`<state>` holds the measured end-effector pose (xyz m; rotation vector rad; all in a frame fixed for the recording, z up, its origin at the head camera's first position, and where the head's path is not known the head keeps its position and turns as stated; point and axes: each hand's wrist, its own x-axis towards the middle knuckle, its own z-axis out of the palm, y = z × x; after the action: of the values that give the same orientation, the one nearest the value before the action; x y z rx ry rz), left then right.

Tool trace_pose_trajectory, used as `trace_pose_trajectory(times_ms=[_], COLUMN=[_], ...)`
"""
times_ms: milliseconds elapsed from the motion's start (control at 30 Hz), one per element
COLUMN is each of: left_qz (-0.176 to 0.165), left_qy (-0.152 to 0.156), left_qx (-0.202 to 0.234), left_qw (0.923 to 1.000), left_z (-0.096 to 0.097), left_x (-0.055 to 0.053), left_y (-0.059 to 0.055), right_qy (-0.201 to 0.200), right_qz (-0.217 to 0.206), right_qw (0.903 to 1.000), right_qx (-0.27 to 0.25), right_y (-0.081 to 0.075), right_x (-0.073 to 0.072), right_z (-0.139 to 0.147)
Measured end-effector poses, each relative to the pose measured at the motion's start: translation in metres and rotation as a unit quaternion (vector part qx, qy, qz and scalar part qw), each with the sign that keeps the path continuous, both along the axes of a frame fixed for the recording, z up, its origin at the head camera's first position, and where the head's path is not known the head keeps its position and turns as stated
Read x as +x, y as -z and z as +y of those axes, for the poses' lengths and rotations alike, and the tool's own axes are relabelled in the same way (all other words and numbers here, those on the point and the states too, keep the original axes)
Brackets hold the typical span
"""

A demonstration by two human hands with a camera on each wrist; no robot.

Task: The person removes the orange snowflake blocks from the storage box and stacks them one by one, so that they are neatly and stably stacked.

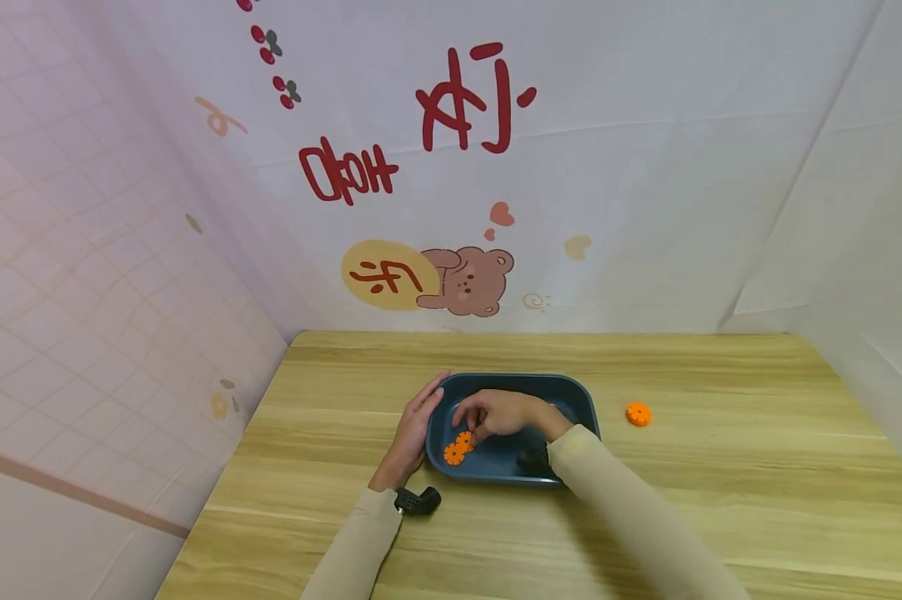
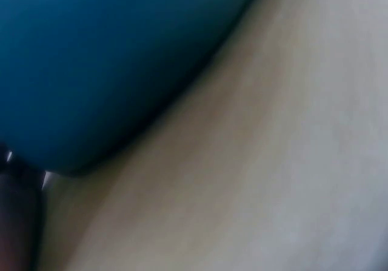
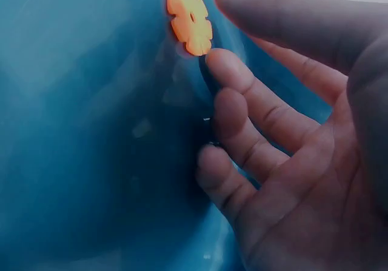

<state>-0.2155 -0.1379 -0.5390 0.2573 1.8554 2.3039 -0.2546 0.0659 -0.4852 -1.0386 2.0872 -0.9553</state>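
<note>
A dark blue rectangular tray (image 1: 511,479) with rounded corners sits on the wooden table. Along its left rim lies my left hand (image 1: 413,429), fingers extended against the tray's side. Two flat orange notched discs (image 1: 454,454) with centre holes lie in the tray's front left corner, partly overlapping. My right hand (image 1: 499,412) reaches into the tray above them. In the right wrist view, its thumb and index fingertip stand apart beside an orange notched disc (image 3: 191,22), the index touching or nearly touching its edge. The left wrist view is blurred, showing the tray's blue side (image 2: 109,59).
Another orange notched disc (image 1: 638,414), perhaps stacked, rests on the table (image 1: 721,500) to the right of the tray. Behind the table hangs a pale printed cloth (image 1: 646,167) with a bear. A black wrist device (image 1: 418,501) sticks out near the tray's front left.
</note>
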Motion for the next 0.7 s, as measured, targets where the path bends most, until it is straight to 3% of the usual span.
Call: trace_pose_trajectory(times_ms=[700], left_qz=[-0.002], left_qy=[-0.008], left_qx=[-0.004], left_qw=[1.0000], left_z=[0.0011], left_x=[0.0005], left_y=[-0.0009], right_qy=[0.005], right_qz=[0.028], right_qw=[0.9995], right_qx=[0.015], right_y=[0.0075], right_x=[0.0010], right_z=[-0.0042])
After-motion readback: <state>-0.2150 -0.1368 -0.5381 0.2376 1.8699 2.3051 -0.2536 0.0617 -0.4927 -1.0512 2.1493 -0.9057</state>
